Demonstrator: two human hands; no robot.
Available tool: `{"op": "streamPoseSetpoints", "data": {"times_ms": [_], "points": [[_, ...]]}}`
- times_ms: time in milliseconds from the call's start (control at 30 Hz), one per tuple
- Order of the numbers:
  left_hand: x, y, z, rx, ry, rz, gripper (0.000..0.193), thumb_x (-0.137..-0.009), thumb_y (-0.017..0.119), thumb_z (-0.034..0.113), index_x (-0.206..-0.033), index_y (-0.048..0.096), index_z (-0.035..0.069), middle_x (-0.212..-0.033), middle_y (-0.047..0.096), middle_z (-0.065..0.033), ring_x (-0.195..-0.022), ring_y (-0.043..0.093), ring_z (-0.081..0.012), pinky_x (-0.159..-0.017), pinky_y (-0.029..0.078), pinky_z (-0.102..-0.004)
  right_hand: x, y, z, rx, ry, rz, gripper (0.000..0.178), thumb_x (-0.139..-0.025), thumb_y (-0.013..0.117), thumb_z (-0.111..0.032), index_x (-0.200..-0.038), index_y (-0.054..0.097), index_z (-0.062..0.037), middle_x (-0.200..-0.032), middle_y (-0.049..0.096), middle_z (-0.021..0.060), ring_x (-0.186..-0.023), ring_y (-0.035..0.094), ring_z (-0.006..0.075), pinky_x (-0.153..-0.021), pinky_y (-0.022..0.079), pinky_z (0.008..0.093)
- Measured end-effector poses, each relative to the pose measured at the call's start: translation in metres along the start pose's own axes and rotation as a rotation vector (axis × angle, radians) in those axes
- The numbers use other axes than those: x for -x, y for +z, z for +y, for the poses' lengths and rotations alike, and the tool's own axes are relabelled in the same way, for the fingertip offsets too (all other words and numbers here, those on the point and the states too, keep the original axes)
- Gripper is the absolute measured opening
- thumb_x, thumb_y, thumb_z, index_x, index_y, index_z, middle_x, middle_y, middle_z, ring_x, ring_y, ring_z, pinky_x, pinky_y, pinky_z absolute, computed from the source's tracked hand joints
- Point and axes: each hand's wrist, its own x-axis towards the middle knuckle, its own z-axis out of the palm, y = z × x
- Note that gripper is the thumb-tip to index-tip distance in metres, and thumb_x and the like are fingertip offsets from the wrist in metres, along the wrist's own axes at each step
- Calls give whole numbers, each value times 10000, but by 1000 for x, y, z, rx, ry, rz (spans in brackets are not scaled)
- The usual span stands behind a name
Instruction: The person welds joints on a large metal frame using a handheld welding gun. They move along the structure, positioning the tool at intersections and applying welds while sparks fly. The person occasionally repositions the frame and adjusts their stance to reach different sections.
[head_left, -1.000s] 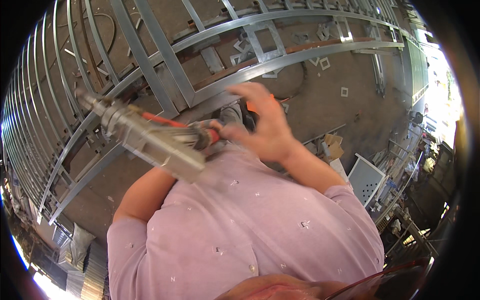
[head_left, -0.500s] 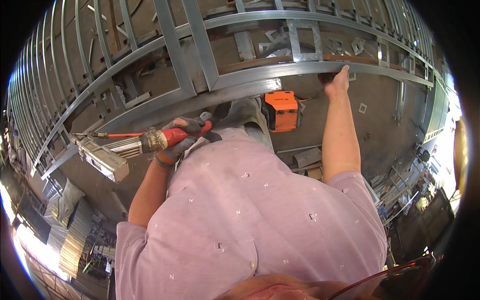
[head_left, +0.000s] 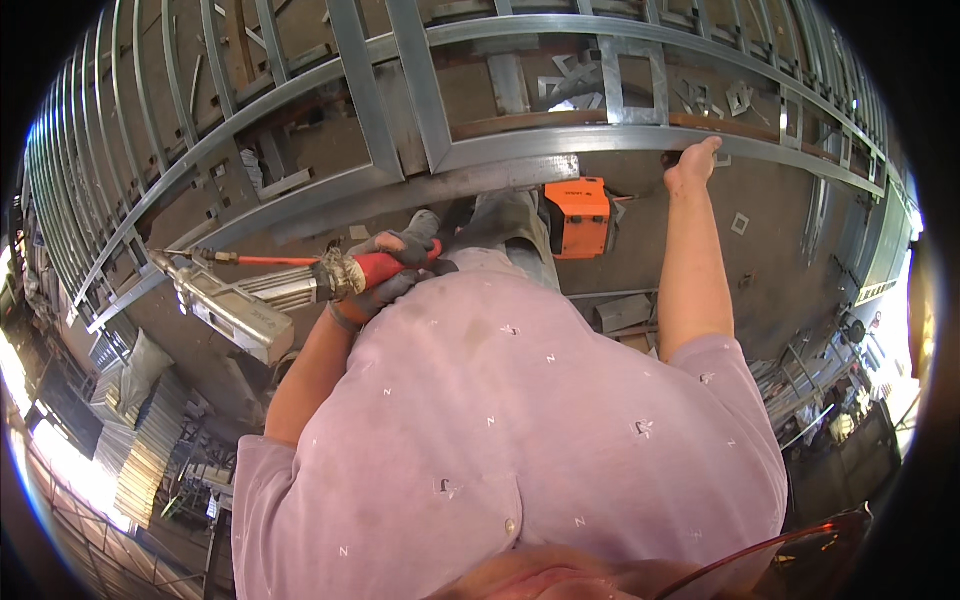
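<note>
My left hand (head_left: 378, 293), in a dark glove with bare fingertips showing, is closed round the red handle of a hand tool (head_left: 372, 268). The tool has a ribbed grey body, a boxy metal head pointing left and a thin red rod or hose along its side. It is held at waist height on my left. My bare right hand (head_left: 692, 168) reaches forward and grips the lower rail of a galvanized metal frame (head_left: 600, 140). Its thumb lies up against the rail, while the other fingers are mostly hidden behind it.
An orange box-shaped machine (head_left: 580, 218) stands on the floor beyond my legs. Long barred metal panels (head_left: 130, 130) curve across the front and left. Small square metal offcuts (head_left: 740, 222) lie on the floor. Stacked corrugated sheets (head_left: 150, 450) stand at lower left.
The view has shifted slightly, so the frame and the orange machine appear a little further right. The tool's head has swung slightly toward me. Both hands keep their holds.
</note>
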Motion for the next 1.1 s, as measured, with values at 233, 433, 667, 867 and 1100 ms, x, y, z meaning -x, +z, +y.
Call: {"op": "streamPoseSetpoints", "data": {"times_ms": [233, 433, 667, 867, 1100], "points": [[-3, 1, 8, 77, -96, 3, 244, -911, 796, -36, -1122, 695, 37, -1193, 739, -130, -1261, 691, -317, -1184, 495, -521, -4, -1, 2, 2, 15, 4, 822, -1155, 310, -689, -1481, 540, 30, -1361, 663, 116, -1094, 679, 291, -794, 573, 454], [-17, 1, 12, -81, -68, -80, 234, -929, 815, 77, -1125, 697, 27, -1209, 737, -138, -1220, 701, -304, -1115, 528, -477, -13, -43, -17, 56, 237, -294, 593, -1159, 438, -619, -1387, 612, -100, -1192, 737, 101, -1011, 717, 329, -748, 545, 485], [-6, 1, -5, 16, 84, -51, 291, -899, 852, 149, -1124, 701, 44, -1177, 732, -121, -1195, 702, -285, -1090, 536, -452, 158, -6, 7, 651, -1105, -361, 346, -1086, 724, -322, -1217, 723, -1, -1135, 763, 136, -1042, 711, 248, -942, 553, 385], [-8, 0, 4, -64, 55, -36, 239, -925, 820, 105, -1126, 706, 47, -1179, 722, -98, -1162, 689, -247, -1065, 541, -427, 282, 40, 18, 574, -976, -1064, 279, -1057, 738, -272, -1184, 689, -28, -1077, 719, 123, -1012, 681, 267, -936, 526, 375], [-40, 9, 13, -467, 140, -210, 353, -946, 785, 193, -1258, 660, 86, -1211, 677, -83, -1181, 651, -240, -1040, 521, -399, 325, 10, 9, 637, -930, -1236, 449, -943, 849, -295, -1260, 699, -14, -1211, 707, 138, -1125, 671, 296, -1057, 515, 406]]}}
